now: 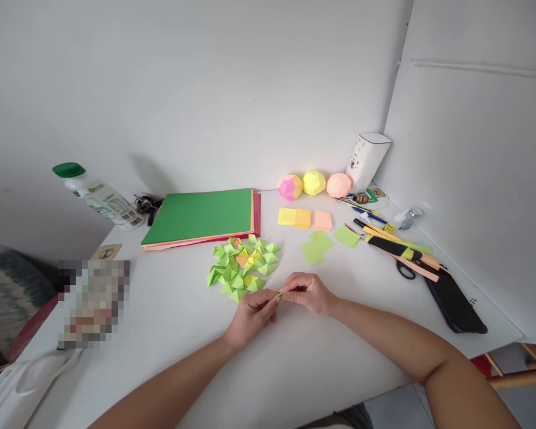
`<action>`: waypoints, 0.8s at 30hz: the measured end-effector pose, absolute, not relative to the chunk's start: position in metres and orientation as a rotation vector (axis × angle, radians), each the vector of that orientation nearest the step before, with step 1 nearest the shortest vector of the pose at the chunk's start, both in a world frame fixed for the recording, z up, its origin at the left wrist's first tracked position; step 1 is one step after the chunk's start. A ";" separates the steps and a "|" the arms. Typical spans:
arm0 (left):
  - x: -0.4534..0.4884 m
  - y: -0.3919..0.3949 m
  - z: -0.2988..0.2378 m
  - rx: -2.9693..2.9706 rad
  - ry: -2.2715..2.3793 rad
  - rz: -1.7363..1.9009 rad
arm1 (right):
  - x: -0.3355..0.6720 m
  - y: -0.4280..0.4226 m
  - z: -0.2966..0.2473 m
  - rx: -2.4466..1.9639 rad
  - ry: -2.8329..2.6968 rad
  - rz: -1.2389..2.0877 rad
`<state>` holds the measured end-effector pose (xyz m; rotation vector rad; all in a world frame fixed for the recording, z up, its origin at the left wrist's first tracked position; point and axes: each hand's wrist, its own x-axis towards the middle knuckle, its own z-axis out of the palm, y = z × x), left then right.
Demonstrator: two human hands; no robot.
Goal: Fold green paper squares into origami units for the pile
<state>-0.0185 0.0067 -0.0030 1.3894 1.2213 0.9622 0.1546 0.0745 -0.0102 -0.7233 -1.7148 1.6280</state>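
Observation:
Both my hands meet over the white table, pinching one small folded piece of green paper between them. My left hand grips its near end with closed fingers. My right hand pinches the other end. Just beyond my hands lies a pile of several folded green and yellow paper units. Loose green paper squares lie to the right of the pile.
A stack of coloured paper with a green top sheet lies at the back, beside a tilted white bottle with a green cap. Three paper polyhedra, sticky note pads, pens and scissors and a black phone sit at right.

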 end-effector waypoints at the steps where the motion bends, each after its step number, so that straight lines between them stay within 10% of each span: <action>1: -0.019 0.007 -0.003 1.388 1.220 0.963 | 0.155 0.075 -0.010 -0.717 -1.716 1.631; 24: -0.018 0.003 0.000 1.606 1.275 0.978 | 0.156 0.072 -0.004 -0.757 -1.738 1.689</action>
